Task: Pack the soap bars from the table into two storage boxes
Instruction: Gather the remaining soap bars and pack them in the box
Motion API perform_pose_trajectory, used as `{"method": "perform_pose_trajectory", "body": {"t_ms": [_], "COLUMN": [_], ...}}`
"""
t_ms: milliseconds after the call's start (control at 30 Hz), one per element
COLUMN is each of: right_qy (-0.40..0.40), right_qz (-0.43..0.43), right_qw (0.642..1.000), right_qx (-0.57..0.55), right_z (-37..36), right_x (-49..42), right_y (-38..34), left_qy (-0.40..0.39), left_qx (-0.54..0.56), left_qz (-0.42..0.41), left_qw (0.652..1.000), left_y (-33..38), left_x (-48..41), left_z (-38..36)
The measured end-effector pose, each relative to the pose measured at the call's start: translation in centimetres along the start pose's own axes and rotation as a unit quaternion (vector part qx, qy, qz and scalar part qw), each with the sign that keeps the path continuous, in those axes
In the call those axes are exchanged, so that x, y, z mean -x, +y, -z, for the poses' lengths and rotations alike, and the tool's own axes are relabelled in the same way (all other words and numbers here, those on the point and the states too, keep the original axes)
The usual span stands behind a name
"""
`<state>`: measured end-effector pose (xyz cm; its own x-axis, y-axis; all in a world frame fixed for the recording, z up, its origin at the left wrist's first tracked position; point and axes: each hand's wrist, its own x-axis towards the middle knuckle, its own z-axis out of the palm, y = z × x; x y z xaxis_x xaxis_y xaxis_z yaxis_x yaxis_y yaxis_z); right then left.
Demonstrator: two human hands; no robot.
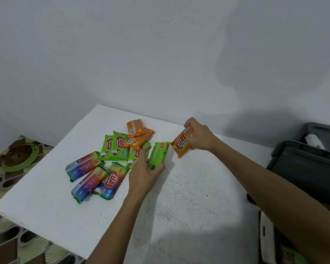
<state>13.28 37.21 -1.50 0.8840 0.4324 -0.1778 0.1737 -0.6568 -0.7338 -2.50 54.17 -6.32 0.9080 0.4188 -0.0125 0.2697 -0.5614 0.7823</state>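
1. L hand (144, 173) grips green soap bar (159, 154), mid table (189, 197).
2. R hand (199, 139) holds orange soap bar (181, 146), just beside green one.
3. Loose bars (112, 147) heaped on table, left of hands.
4. Grey boxes (303, 168) right of table.

"kuat" in red-white letters on the rainbow soap bar (111, 181) nearest the table (189, 197) front edge. "kua" on the orange soap bar (180, 148) gripped by the right hand (198, 137), the rest covered. green soap bars (114, 145) have the same red logo, blurred. green bar (158, 155) in the left hand (143, 172): red print, unreadable.
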Motion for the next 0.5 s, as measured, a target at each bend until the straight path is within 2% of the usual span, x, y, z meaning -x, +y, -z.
{"method": "perform_pose_trajectory", "body": {"t_ms": [67,200,333,500], "right_qy": [0.01,0.013,0.046,0.131], "right_qz": [-0.021,-0.003,0.002,0.008], "right_qw": [0.991,0.971,0.965,0.948], "right_qx": [-0.129,-0.238,-0.259,-0.29], "right_z": [1.4,3.7,6.3,9.3], "right_x": [2.7,8.4,14.4,22.1], "right_y": [0.9,2.2,3.0,4.8], "left_qy": [-0.04,-0.091,-0.099,-0.117], "left_qx": [0.105,0.219,0.258,0.305], "left_qz": [0.01,-0.033,-0.066,-0.083], "left_qw": [0.994,0.971,0.959,0.941], "left_y": [0.9,3.5,6.8,10.5], "left_x": [0.8,2.8,5.2,7.9], "left_z": [-0.2,-0.8,-1.4,-2.7]}}
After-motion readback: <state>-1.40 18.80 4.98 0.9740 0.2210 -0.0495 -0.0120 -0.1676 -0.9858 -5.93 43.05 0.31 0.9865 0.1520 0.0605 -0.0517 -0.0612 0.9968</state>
